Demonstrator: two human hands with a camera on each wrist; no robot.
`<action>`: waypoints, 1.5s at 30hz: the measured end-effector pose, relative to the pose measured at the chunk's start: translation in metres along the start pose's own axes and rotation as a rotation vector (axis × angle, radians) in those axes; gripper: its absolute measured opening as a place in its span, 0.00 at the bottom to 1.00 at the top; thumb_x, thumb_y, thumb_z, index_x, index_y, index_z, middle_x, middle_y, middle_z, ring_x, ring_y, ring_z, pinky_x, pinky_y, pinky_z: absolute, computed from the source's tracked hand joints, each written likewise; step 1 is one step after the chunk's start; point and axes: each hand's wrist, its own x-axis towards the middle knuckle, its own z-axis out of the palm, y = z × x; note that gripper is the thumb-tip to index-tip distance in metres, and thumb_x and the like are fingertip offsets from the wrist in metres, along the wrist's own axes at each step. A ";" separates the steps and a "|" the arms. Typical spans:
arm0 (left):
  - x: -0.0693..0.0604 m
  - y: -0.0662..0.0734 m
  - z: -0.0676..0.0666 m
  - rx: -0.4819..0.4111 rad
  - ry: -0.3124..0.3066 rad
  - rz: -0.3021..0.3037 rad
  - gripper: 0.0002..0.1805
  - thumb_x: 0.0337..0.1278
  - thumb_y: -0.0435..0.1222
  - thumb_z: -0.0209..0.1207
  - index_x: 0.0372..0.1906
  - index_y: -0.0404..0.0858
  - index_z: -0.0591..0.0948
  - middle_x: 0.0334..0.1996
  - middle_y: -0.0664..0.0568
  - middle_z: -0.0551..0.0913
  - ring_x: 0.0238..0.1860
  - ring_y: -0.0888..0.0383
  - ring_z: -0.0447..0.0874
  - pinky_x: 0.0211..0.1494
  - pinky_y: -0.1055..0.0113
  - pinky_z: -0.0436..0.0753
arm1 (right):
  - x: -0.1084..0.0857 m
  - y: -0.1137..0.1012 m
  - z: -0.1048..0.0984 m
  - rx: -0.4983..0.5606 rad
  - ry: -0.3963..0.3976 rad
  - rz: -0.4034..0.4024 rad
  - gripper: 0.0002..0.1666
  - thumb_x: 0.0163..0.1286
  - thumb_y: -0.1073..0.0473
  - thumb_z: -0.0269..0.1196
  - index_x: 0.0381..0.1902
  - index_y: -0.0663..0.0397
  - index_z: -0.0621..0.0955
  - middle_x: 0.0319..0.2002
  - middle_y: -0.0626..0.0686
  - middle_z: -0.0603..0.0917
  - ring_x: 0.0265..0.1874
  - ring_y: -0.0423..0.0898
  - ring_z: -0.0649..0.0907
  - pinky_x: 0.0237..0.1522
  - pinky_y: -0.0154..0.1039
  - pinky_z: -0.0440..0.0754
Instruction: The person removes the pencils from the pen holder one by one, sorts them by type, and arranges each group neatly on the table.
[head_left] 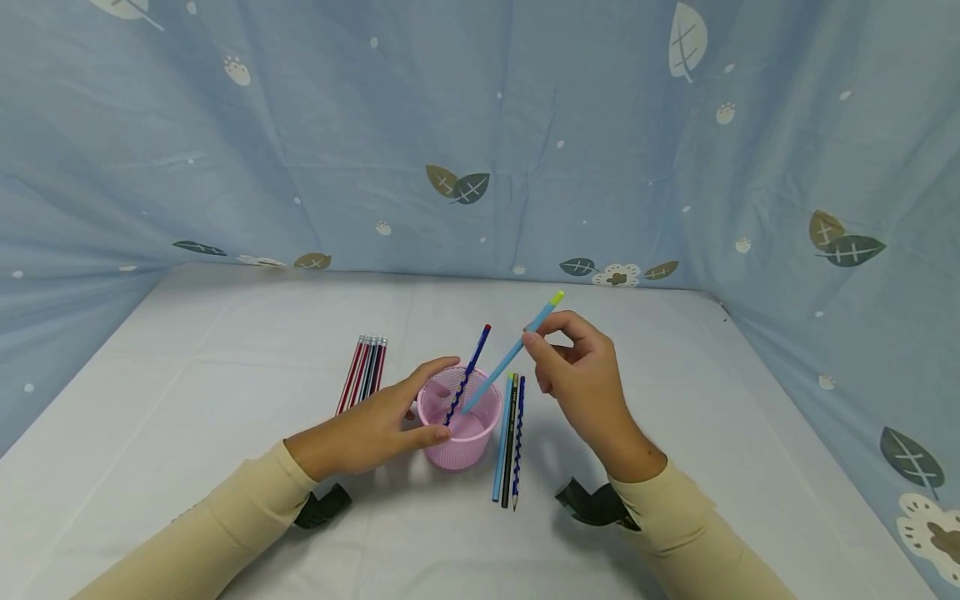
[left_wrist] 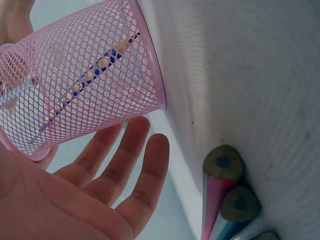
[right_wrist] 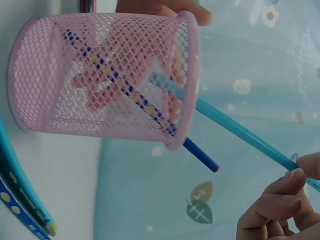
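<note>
A pink mesh pen holder (head_left: 456,455) stands upright on the white-covered table. My left hand (head_left: 367,431) holds it from the left, thumb on the near side and forefinger along the far rim. Inside leans a dark blue pencil (left_wrist: 90,76) with a spotted shaft, its red end above the rim. My right hand (head_left: 587,377) pinches a light blue pencil (right_wrist: 240,131) near its yellow-green end, above and right of the holder. That pencil's lower end is inside the holder's mouth, seen through the mesh in the right wrist view.
Right of the holder lie a light blue pencil (head_left: 500,454), a black pencil (head_left: 510,442) and a dark blue spotted pencil (head_left: 518,442), side by side. Several red and dark striped pencils (head_left: 363,371) lie left of it, partly behind my left hand. A blue patterned curtain (head_left: 337,125) hangs behind.
</note>
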 end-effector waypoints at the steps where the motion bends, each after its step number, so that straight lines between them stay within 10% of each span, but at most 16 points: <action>1: 0.000 0.000 0.000 0.000 0.000 -0.003 0.43 0.67 0.52 0.60 0.75 0.75 0.46 0.69 0.53 0.71 0.51 0.58 0.82 0.61 0.45 0.76 | 0.000 -0.001 -0.001 0.008 0.006 -0.007 0.05 0.73 0.58 0.62 0.41 0.53 0.78 0.30 0.51 0.76 0.16 0.44 0.73 0.20 0.34 0.73; 23: -0.001 0.000 -0.001 0.007 -0.001 -0.022 0.44 0.66 0.54 0.60 0.76 0.74 0.45 0.68 0.52 0.71 0.50 0.60 0.82 0.62 0.45 0.76 | 0.005 -0.011 -0.019 0.173 0.100 -0.166 0.02 0.76 0.65 0.55 0.42 0.57 0.75 0.31 0.51 0.76 0.14 0.43 0.72 0.15 0.34 0.68; 45: -0.001 0.000 0.000 0.005 -0.004 -0.017 0.44 0.66 0.54 0.60 0.75 0.76 0.45 0.70 0.52 0.69 0.50 0.60 0.83 0.63 0.44 0.75 | 0.015 0.009 -0.020 0.070 0.070 -0.008 0.08 0.77 0.63 0.51 0.45 0.63 0.75 0.28 0.49 0.79 0.14 0.42 0.73 0.17 0.32 0.72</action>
